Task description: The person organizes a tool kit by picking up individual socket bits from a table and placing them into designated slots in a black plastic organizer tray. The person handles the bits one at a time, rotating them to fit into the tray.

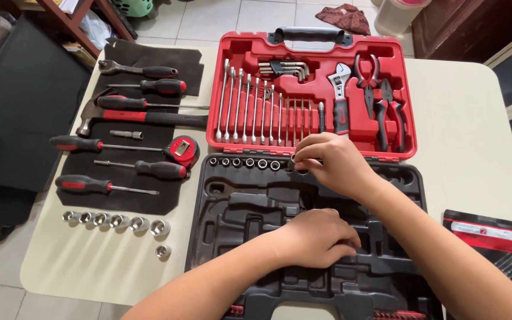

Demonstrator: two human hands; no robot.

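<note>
Overhead, an open tool case (220, 249) lies on a pale table (463, 118), its red lid (232, 47) holding wrenches, hex keys and pliers (380, 101). Right hand (333, 163) pinches a small socket (293, 160) between its fingertips at the end of a socket row (244, 162) along the black tray's upper edge. Left hand (315, 237) rests palm-down, fingers curled, on the tray's moulded recesses; whether it holds anything cannot be told. Screwdrivers, a hammer (131, 115) and a tape measure (183, 150) lie on a dark mat (167, 65) to the left, loose sockets (114, 221) below it.
</note>
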